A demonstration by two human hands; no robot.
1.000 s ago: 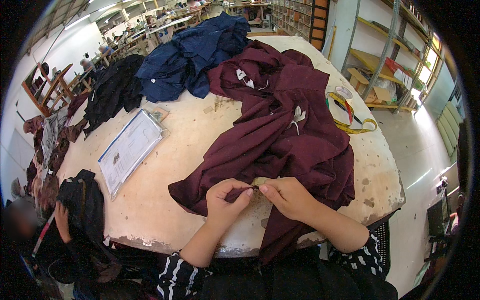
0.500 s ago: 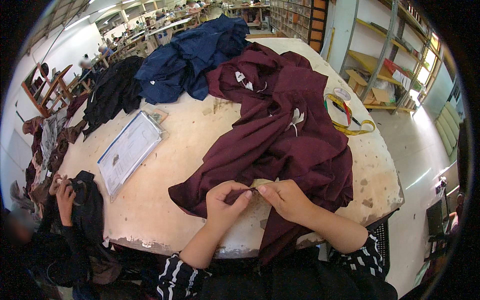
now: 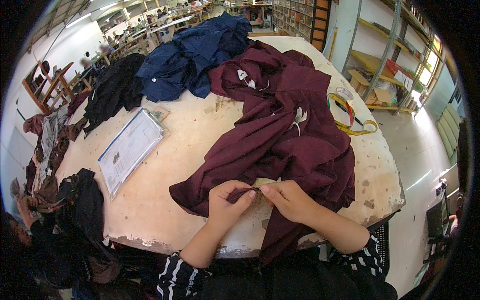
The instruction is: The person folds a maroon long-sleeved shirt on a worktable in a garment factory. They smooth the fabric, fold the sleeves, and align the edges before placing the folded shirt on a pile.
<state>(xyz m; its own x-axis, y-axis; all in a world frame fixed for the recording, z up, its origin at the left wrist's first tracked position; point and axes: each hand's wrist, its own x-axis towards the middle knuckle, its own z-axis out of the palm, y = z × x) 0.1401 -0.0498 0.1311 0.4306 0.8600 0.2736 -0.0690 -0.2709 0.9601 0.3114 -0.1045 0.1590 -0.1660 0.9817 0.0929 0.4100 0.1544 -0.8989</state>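
Workshop benches and shelving ring a worn, pale round table point(image 3: 165, 200) whose top is scuffed and chipped at the near rim. At the far left a heap of mixed dark clothing point(image 3: 55, 145) spills over the edge, and another person's hand point(image 3: 22, 206) shows there beside a black garment point(image 3: 82, 205). Next comes a flat, stiff clear plastic sleeve with a printed sheet point(image 3: 131, 147), lying on the bare top. Behind it a black pile point(image 3: 112, 87) and a crumpled navy pile point(image 3: 195, 55) sit at the far side.

Nearer the middle, the left hand point(image 3: 227, 202) is closed in a pinch on a folded edge of the maroon garment point(image 3: 295, 140), thumb and fingers tight on the cloth. The right hand point(image 3: 290, 200), just beside it, fingertips nearly touching the left, pinches the same edge. That garment sprawls from the near rim up across the table's right half, part of it hanging over the front edge towards the person. It looks light, soft and limp, a thin matte weave that creases readily and would slump wherever unsupported; seams and hems seem the firmest places to take hold. Small white labels point(image 3: 298, 117) show on it. Right of it lies a coiled yellow measuring tape point(image 3: 352, 122)
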